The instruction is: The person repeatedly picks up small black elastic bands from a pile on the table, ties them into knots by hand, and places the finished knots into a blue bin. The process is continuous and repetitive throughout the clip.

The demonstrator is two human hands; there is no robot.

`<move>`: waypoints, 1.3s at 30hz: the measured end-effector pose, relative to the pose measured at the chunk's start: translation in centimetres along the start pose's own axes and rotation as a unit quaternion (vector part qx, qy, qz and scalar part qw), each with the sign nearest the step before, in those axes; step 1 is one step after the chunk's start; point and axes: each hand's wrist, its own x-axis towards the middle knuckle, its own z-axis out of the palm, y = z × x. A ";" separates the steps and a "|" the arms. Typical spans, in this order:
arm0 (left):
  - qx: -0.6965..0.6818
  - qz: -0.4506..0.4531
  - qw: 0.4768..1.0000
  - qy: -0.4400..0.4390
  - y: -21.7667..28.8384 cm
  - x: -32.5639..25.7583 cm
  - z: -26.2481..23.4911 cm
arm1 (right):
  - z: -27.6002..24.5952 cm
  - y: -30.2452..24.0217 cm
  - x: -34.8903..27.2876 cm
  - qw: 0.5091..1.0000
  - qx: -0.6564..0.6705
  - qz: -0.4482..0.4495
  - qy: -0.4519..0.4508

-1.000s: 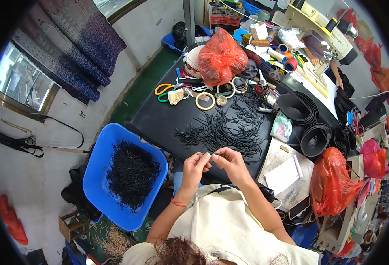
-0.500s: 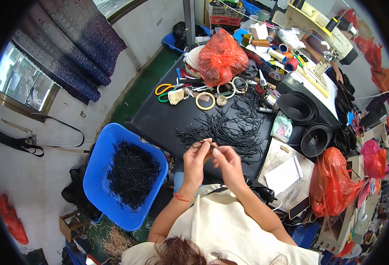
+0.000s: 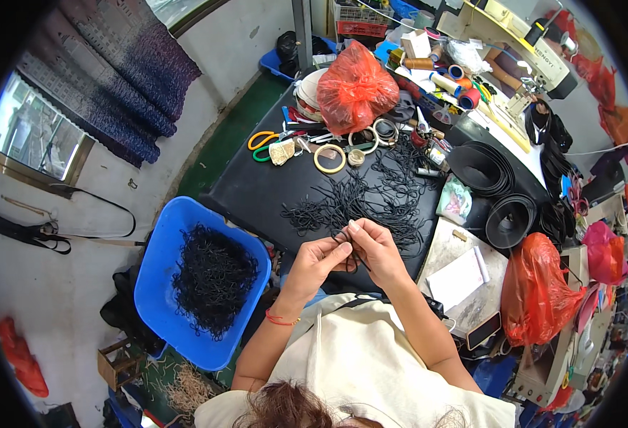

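Observation:
Between my two hands, just in front of my body at the table's near edge, is a thin black cord [image 3: 357, 257]. My left hand [image 3: 319, 262] pinches one part of it with thumb and fingers. Close beside, my right hand [image 3: 377, 250] grips another part, with its fingertips raised near the left thumb. Part of the cord hangs below the fingers; the rest is hidden by them. Behind my hands a loose heap of similar black cords [image 3: 353, 200] spreads over the black tabletop [image 3: 246, 203].
On my left stands a blue tub [image 3: 153, 314] with a tangled mass of black cords [image 3: 214, 282]. Scissors [image 3: 262, 143], tape rolls [image 3: 330, 159] and a red plastic bag [image 3: 357, 89] lie farther back. To the right are coiled black straps [image 3: 479, 171], a notepad [image 3: 459, 277] and a sewing machine [image 3: 524, 50].
My right hand has risen and turned, its fingertips now higher than the left's. My left hand has dropped slightly, and a cord end now hangs below the hands.

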 end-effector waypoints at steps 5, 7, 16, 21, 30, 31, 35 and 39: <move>-0.007 0.000 1.000 -0.005 -0.5 -0.1 0.2 | 0.4 -0.8 -0.1 0.999 0.001 0.044 0.020; -0.012 0.006 1.000 -0.002 -0.9 0.1 0.1 | -0.2 -0.5 0.2 0.998 -0.009 0.051 0.023; -0.169 0.054 0.970 0.167 -1.9 1.5 0.0 | -1.5 0.5 -0.7 0.993 -0.005 0.062 0.101; -0.148 0.036 0.980 0.128 -2.4 1.2 -0.6 | -1.8 2.0 -0.5 0.990 -0.070 -0.052 0.107; -0.047 0.052 0.983 0.169 -4.2 2.8 -2.3 | -2.6 3.3 -0.2 0.992 -0.029 -0.008 0.121; 0.012 0.061 0.976 0.208 -5.0 3.9 -3.9 | -3.3 3.0 0.2 0.988 -0.069 -0.003 0.141; 0.414 0.099 0.835 0.349 -9.5 8.6 -13.4 | -9.8 5.1 3.3 0.875 -0.471 0.000 0.108; 0.506 -0.021 0.778 0.371 -10.0 10.3 -14.9 | -13.3 10.2 6.8 0.742 -0.668 0.049 0.021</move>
